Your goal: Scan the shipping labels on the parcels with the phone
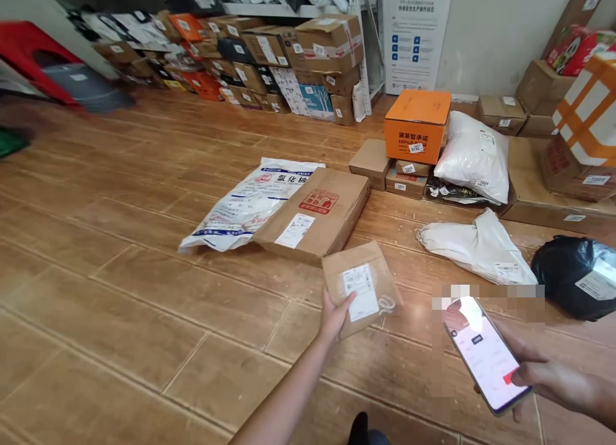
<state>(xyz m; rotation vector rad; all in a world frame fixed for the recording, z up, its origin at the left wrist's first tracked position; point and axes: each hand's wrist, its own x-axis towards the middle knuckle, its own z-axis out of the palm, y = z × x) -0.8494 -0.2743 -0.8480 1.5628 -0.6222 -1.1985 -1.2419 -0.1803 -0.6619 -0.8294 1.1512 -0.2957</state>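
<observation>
Wooden floor [120, 304] fills the view, warm brown planks running off to a back wall where a shelf unit [298, 9] is banked with stacked cartons and soft mailers. Far left sits a red stool [29, 54], blurred.

Coming toward the middle, a white printed sack [245, 204] lies flat on the floor, and a flat cardboard box [317, 214] lies over its right edge, label up.

Now the left hand [334, 317]: arm stretched forward from below, its grip closed on the lower left corner of a small brown padded envelope [360, 288], thumb on top pressing beside the white label, fingers hidden beneath. The envelope is held up off the floor, just in front of the flat cardboard box, tilted so its long axis runs from the hand up and away to the right, label facing the camera.

On to the right: the right hand [543, 374] cradles a phone [486, 355], screen lit and facing up, fingers wrapped behind it and the thumb resting at the screen's lower right corner. The phone sits to the right of and below the envelope, apart from it, its top end angled toward the label.

Beyond them: an orange box [416, 124] on smaller cartons, a white poly bag [474, 153] beside it, another white mailer [476, 246] flat on the floor, and a black bag [575, 275] at the far right.
</observation>
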